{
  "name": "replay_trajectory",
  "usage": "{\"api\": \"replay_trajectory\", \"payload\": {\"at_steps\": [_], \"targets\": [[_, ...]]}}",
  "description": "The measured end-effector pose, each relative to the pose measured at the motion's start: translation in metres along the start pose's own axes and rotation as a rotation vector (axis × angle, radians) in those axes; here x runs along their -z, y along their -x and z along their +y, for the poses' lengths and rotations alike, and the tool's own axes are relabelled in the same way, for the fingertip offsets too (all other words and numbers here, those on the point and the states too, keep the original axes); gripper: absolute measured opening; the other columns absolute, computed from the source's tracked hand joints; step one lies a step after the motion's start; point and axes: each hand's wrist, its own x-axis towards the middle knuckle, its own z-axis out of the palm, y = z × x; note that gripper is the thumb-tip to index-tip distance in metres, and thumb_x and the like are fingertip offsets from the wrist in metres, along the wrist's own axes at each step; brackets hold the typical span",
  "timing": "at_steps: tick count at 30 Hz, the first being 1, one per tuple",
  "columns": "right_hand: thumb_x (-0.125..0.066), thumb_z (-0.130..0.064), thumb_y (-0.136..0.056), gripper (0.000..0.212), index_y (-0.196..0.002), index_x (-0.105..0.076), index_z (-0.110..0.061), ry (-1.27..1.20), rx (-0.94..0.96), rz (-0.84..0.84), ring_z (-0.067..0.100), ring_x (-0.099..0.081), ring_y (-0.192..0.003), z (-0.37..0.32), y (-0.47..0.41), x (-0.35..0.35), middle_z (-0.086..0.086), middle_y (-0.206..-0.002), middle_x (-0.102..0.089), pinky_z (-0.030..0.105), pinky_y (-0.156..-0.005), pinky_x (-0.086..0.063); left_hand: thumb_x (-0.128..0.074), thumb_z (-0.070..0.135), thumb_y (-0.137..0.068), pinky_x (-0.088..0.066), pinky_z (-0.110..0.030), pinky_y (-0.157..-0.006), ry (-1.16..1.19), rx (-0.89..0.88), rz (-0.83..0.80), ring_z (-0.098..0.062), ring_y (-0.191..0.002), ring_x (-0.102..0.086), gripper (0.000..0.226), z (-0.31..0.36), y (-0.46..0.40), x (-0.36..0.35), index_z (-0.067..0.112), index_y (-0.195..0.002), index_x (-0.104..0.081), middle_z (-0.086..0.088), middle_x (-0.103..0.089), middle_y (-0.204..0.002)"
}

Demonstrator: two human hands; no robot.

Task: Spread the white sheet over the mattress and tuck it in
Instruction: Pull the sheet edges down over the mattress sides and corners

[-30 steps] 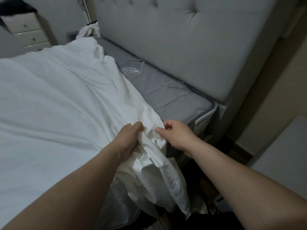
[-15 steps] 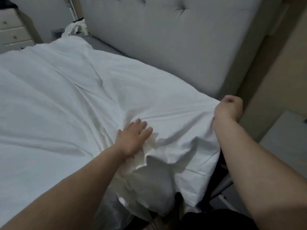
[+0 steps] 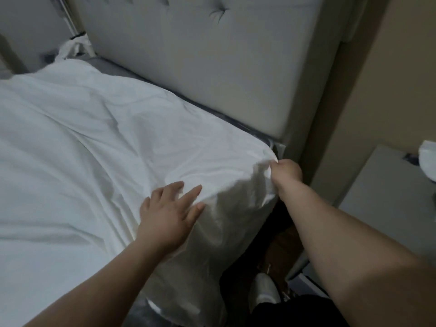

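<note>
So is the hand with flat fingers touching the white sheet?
Touching. The head view shows the left hand lying flat with fingers spread on the white sheet near the mattress corner, with no gap under the palm.

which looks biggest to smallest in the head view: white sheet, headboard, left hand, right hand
1. white sheet
2. headboard
3. left hand
4. right hand
The left hand is spread flat and nearer the camera; the right is curled, so their order is unsure.

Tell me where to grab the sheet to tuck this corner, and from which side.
Grip the sheet at the loose flap hanging below the mattress corner, near the right hand that pinches it now. Come from the open side by the floor: the headboard blocks the far side, and the left hand lies flat on top.
</note>
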Motion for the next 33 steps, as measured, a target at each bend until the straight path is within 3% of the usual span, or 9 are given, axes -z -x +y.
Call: {"api": "replay_trajectory", "payload": {"at_steps": [2, 5, 9, 16, 21, 25, 29, 31, 33], "targets": [[-0.054, -0.041, -0.097, 0.038, -0.099, -0.075, -0.010, -0.229, -0.057, 0.063, 0.040, -0.070, -0.100, 0.000, -0.015, 0.003, 0.020, -0.106, -0.073, 0.042, -0.088, -0.058, -0.014, 0.079, -0.092, -0.036, -0.054, -0.111, -0.031, -0.049, 0.023, -0.025, -0.142, -0.035, 0.066, -0.001, 0.001, -0.004, 0.057, -0.152, -0.031, 0.007, -0.037, -0.159], [-0.049, -0.052, -0.082, 0.035, -0.071, -0.062, -0.022, -0.409, -0.068, 0.170, 0.040, -0.073, -0.087, 0.028, -0.080, -0.009, 0.014, -0.091, -0.075, 0.054, -0.082, -0.062, -0.020, 0.077, -0.093, -0.033, -0.060, -0.113, -0.080, -0.118, 0.003, -0.024, -0.150, -0.031, 0.066, -0.001, 0.001, -0.009, 0.053, -0.155, -0.027, 0.007, -0.031, -0.166], [-0.051, -0.051, -0.079, 0.030, -0.068, -0.060, -0.025, -0.490, -0.125, 0.229, 0.037, -0.072, -0.089, 0.040, -0.099, -0.015, 0.010, -0.093, -0.075, 0.052, -0.084, -0.062, -0.029, 0.076, -0.092, -0.031, -0.063, -0.114, -0.045, -0.121, 0.001, -0.025, -0.155, -0.023, 0.069, -0.002, 0.000, -0.010, 0.048, -0.155, -0.031, 0.005, -0.029, -0.167], [-0.057, -0.025, -0.101, 0.024, -0.112, -0.074, -0.011, -0.581, -0.137, 0.305, 0.032, -0.068, -0.101, 0.003, -0.054, -0.003, 0.010, -0.105, -0.072, 0.042, -0.094, -0.058, -0.046, 0.062, -0.086, -0.035, -0.063, -0.112, 0.070, -0.116, 0.057, -0.029, -0.150, -0.031, 0.065, -0.004, 0.003, -0.006, 0.039, -0.146, -0.049, 0.004, -0.042, -0.159], [-0.055, -0.023, -0.102, 0.028, -0.120, -0.072, -0.010, -0.561, -0.171, 0.338, 0.029, -0.066, -0.104, 0.002, -0.051, -0.004, 0.012, -0.115, -0.071, 0.038, -0.094, -0.056, -0.037, 0.064, -0.088, -0.032, -0.064, -0.114, -0.039, -0.123, -0.041, -0.029, -0.155, -0.023, 0.070, -0.004, -0.003, -0.004, 0.044, -0.154, -0.034, 0.005, -0.031, -0.166], [-0.053, -0.025, -0.105, 0.037, -0.139, -0.057, -0.012, -0.393, -0.230, 0.323, 0.033, -0.057, -0.121, -0.016, -0.023, 0.005, 0.017, -0.144, -0.046, 0.030, -0.095, -0.043, -0.047, 0.061, -0.094, -0.037, -0.068, -0.107, -0.214, -0.143, -0.095, -0.035, -0.154, -0.022, 0.072, 0.001, -0.001, -0.006, 0.040, -0.158, -0.022, 0.001, -0.023, -0.169], [-0.055, -0.027, -0.102, 0.031, -0.131, -0.060, -0.017, -0.114, 0.226, 0.218, 0.031, -0.055, -0.122, -0.052, 0.046, -0.009, 0.013, -0.142, -0.048, 0.030, -0.097, -0.039, -0.048, 0.061, -0.096, -0.027, -0.067, -0.115, -0.215, -0.153, -0.165, -0.033, -0.158, -0.006, 0.080, 0.006, 0.002, 0.005, 0.039, -0.161, -0.006, 0.003, -0.003, -0.172], [-0.054, -0.030, -0.101, 0.026, -0.125, -0.062, -0.021, 0.043, 0.519, 0.067, 0.026, -0.054, -0.120, -0.061, 0.083, -0.024, 0.007, -0.135, -0.056, 0.034, -0.101, -0.040, -0.047, 0.060, -0.095, -0.033, -0.061, -0.115, -0.180, -0.212, -0.171, -0.033, -0.154, -0.020, 0.073, 0.006, 0.008, 0.017, 0.037, -0.159, -0.021, 0.001, -0.018, -0.169], [-0.051, -0.035, -0.103, 0.028, -0.126, -0.061, -0.024, 0.245, 0.777, -0.097, 0.022, -0.053, -0.121, -0.060, 0.123, -0.039, 0.000, -0.133, -0.058, 0.038, -0.101, -0.046, -0.048, 0.051, -0.094, -0.047, -0.052, -0.105, -0.096, -0.245, -0.092, -0.029, -0.137, -0.049, 0.058, -0.001, 0.022, 0.031, 0.030, -0.147, -0.048, 0.001, -0.050, -0.151]]}}
